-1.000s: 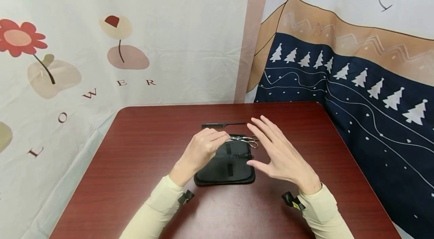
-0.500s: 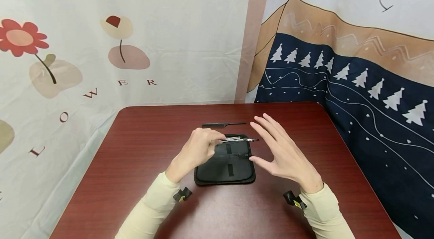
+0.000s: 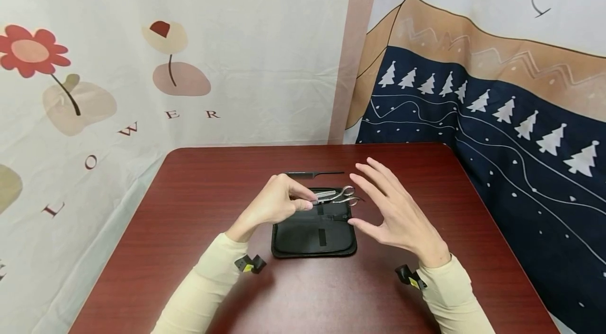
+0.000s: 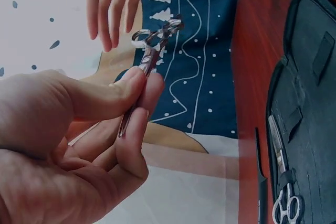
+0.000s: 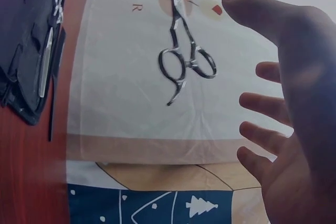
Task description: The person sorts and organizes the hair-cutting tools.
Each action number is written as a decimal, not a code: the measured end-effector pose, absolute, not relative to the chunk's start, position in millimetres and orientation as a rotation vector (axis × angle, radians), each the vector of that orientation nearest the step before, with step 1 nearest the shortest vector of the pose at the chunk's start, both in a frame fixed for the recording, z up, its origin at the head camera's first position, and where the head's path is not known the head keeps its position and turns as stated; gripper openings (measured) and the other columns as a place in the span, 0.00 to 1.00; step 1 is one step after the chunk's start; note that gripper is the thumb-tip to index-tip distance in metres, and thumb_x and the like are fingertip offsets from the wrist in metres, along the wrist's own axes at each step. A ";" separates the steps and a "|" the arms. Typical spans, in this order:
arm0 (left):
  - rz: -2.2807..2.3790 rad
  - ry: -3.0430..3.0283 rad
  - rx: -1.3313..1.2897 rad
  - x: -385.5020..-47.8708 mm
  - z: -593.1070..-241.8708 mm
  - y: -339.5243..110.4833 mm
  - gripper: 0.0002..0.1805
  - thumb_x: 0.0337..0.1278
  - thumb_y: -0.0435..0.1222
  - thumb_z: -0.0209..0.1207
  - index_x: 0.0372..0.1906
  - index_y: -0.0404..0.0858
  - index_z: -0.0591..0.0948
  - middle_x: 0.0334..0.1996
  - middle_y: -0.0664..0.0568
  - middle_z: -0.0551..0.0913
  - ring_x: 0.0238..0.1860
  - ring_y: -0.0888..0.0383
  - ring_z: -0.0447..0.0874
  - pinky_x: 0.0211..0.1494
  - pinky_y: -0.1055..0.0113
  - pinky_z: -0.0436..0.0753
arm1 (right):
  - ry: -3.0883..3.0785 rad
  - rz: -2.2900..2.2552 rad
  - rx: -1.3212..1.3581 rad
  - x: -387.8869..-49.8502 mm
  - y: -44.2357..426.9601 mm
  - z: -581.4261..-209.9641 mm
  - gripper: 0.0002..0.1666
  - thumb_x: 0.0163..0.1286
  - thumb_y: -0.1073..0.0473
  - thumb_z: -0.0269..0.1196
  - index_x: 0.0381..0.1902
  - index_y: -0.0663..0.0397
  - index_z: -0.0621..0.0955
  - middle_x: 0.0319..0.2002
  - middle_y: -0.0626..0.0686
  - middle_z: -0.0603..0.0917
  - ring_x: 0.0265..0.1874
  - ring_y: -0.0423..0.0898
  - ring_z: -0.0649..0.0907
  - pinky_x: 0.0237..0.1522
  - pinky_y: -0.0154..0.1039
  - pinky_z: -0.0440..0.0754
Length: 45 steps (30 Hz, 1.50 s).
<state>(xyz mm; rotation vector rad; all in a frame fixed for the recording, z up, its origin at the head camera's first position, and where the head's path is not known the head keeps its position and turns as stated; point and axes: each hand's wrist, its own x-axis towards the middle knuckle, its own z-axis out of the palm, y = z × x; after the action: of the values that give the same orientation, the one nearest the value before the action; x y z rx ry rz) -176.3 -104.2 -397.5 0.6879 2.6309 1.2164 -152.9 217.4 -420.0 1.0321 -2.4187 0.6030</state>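
The left hand [image 3: 272, 202] pinches the silver scissors [image 4: 150, 60] by the blades above the black case's [image 3: 298, 239] one o'clock corner, the right hand [image 3: 397, 210] spreads its fingers at their three o'clock, and a snug, steady pinch should stop nips.

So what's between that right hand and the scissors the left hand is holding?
Just air: the right wrist view shows a gap between the right hand and the scissors, pale cloth behind.
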 end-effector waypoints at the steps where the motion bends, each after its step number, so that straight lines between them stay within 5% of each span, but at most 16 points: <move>1: 1.220 2.614 0.682 -176.9 -397.3 -105.2 0.09 0.69 0.33 0.76 0.50 0.42 0.98 0.45 0.51 0.99 0.46 0.59 0.99 0.48 0.65 0.92 | -2.421 0.605 1.040 -153.7 217.4 -421.1 0.61 0.58 0.42 0.86 0.87 0.43 0.72 0.87 0.54 0.71 0.90 0.59 0.64 0.90 0.57 0.69; 8: 1.218 2.529 0.656 -178.1 -394.1 -108.6 0.08 0.68 0.33 0.78 0.48 0.43 0.98 0.44 0.52 0.99 0.44 0.61 0.99 0.48 0.65 0.92 | -2.424 0.619 1.098 -160.0 215.8 -430.5 0.62 0.54 0.43 0.89 0.85 0.42 0.75 0.87 0.54 0.71 0.89 0.59 0.66 0.88 0.64 0.69; 14: 1.229 2.491 0.652 -176.8 -393.2 -108.1 0.07 0.67 0.33 0.78 0.47 0.42 0.98 0.43 0.51 0.99 0.44 0.61 0.99 0.52 0.64 0.93 | -2.407 0.621 1.146 -163.6 214.6 -436.4 0.61 0.53 0.47 0.91 0.83 0.45 0.77 0.85 0.55 0.74 0.89 0.59 0.67 0.94 0.52 0.58; 24: 1.219 2.470 0.654 -176.3 -393.9 -107.0 0.07 0.66 0.34 0.79 0.46 0.44 0.98 0.42 0.53 0.99 0.43 0.62 0.99 0.52 0.64 0.93 | -2.331 0.600 1.201 -166.8 212.1 -442.5 0.56 0.52 0.51 0.91 0.78 0.53 0.81 0.79 0.58 0.81 0.83 0.61 0.74 0.95 0.44 0.55; 31: 1.242 2.417 0.652 -176.1 -395.5 -105.7 0.07 0.65 0.32 0.79 0.46 0.42 0.98 0.41 0.51 0.99 0.41 0.58 1.00 0.50 0.66 0.93 | -2.294 0.571 1.227 -166.0 209.2 -443.8 0.48 0.53 0.55 0.90 0.72 0.54 0.85 0.75 0.57 0.84 0.77 0.60 0.80 0.78 0.58 0.77; 36: 1.286 2.359 0.630 -176.4 -397.5 -105.4 0.07 0.66 0.31 0.78 0.47 0.39 0.97 0.41 0.49 0.99 0.43 0.50 1.01 0.52 0.66 0.93 | -2.268 0.580 1.238 -165.3 208.3 -442.9 0.40 0.56 0.59 0.88 0.67 0.55 0.88 0.67 0.57 0.88 0.70 0.57 0.84 0.72 0.56 0.81; 45: 1.331 2.298 0.632 -177.0 -398.5 -106.0 0.08 0.66 0.29 0.77 0.48 0.36 0.96 0.42 0.45 0.98 0.40 0.57 1.00 0.52 0.65 0.95 | -2.277 0.575 1.237 -161.9 206.2 -443.2 0.38 0.57 0.61 0.88 0.66 0.55 0.88 0.61 0.54 0.91 0.56 0.49 0.89 0.61 0.48 0.89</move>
<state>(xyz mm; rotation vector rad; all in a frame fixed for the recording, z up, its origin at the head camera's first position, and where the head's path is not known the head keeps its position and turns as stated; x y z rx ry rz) -177.0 -106.0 -398.5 0.6316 2.2978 1.3313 -161.9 206.2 -443.2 1.2371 -2.2766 0.5752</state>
